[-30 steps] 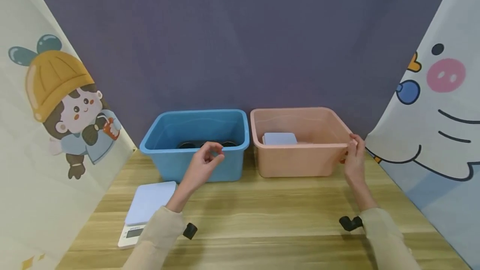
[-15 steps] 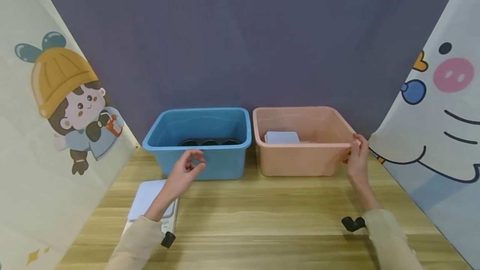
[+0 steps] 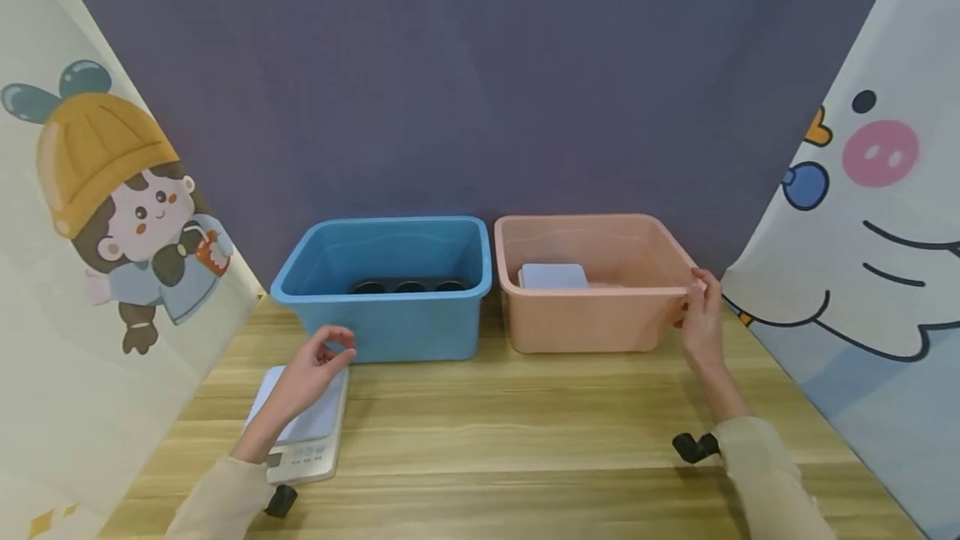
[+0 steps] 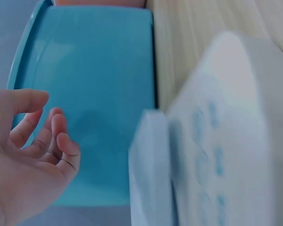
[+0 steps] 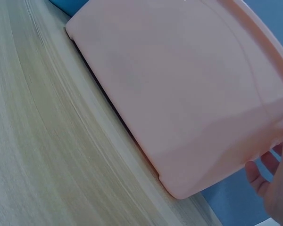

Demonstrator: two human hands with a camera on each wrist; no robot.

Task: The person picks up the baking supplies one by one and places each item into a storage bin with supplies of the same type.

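My left hand (image 3: pixel 311 373) hovers over a white kitchen scale (image 3: pixel 322 448), with loosely curled fingers and nothing between them. Part of the scale's pale platform and display is hidden by the hand and wrist. In the left wrist view the scale (image 4: pixel 221 141) looms large and blurred, and the fingers stand apart from it, in front of the blue bin (image 4: pixel 104 94). At the pink bin (image 3: pixel 585 323), my right hand (image 3: pixel 703 327) grips the front right corner of the rim. The right wrist view has its fingers (image 5: pixel 257 181) curled beside that bin's wall.
The blue bin (image 3: pixel 405 332) stands left of the pink one and contains a dark thing with round openings (image 3: pixel 410 285). A pale, flat-topped object (image 3: pixel 553 276) sits inside the pink bin. Behind both hangs a dark curtain (image 3: pixel 480 90); the table (image 3: pixel 510 440) has wood grain.
My left hand has moved left and down, from the blue bin's front rim to above the scale. The scale appears turned or shifted slightly. My right hand stays at the pink bin's corner.
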